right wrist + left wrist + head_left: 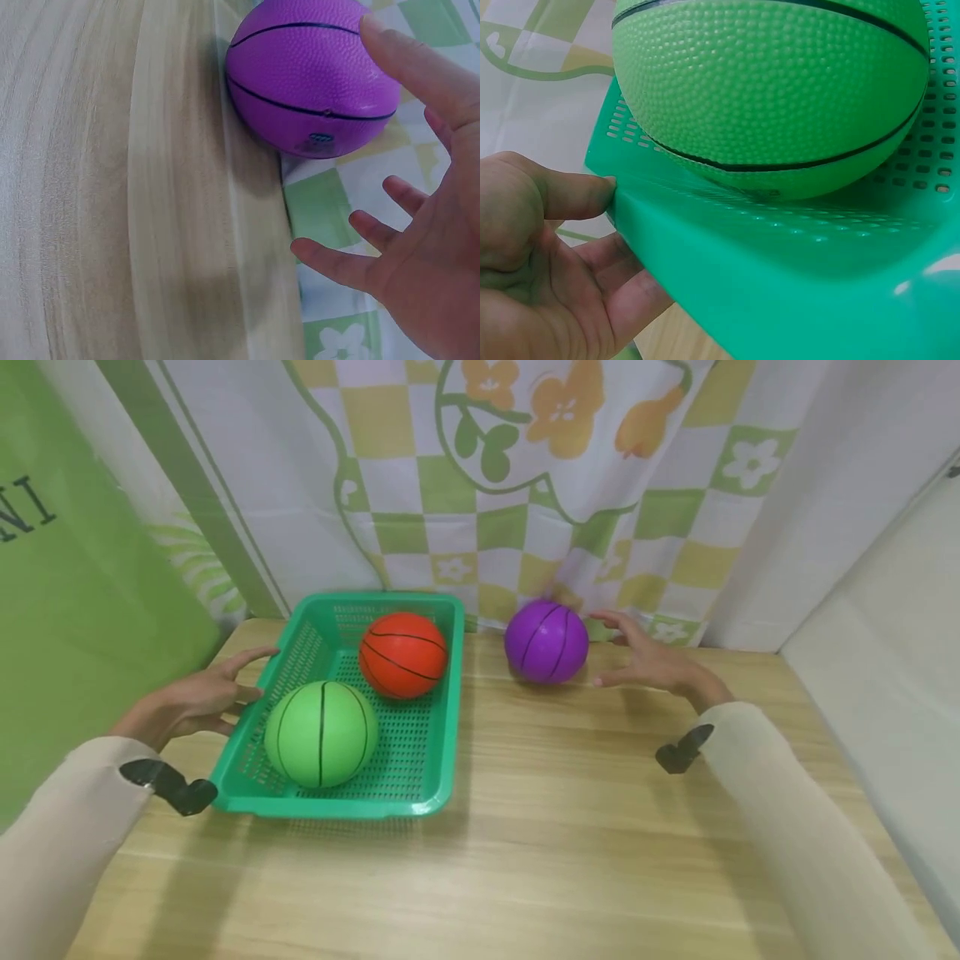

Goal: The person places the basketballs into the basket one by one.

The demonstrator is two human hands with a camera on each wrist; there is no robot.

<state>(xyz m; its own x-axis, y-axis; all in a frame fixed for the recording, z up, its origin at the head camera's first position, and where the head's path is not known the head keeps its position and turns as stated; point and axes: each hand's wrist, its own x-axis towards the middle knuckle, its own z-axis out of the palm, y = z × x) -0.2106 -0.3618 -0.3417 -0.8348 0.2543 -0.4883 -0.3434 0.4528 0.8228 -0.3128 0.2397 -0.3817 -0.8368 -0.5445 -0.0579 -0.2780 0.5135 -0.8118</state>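
At the left rim of a green plastic basket [452,727] is my left hand [204,697]. In the left wrist view its thumb [581,196] lies on the rim and its fingers reach under the edge, pinching it. Inside the basket are a green ball [322,734] with black lines, nearest that hand, and a smaller red ball [403,656] behind it. A purple ball [547,642] sits on the table's far edge, against the curtain. My right hand [648,662] hovers just right of it, fingers spread and holding nothing.
The wooden table [570,827] extends in front of the basket and ball. Along its back hangs a checked curtain [502,527] with flower prints. Bright green fabric [82,585] stands at the left, and a pale wall [892,635] borders the right side.
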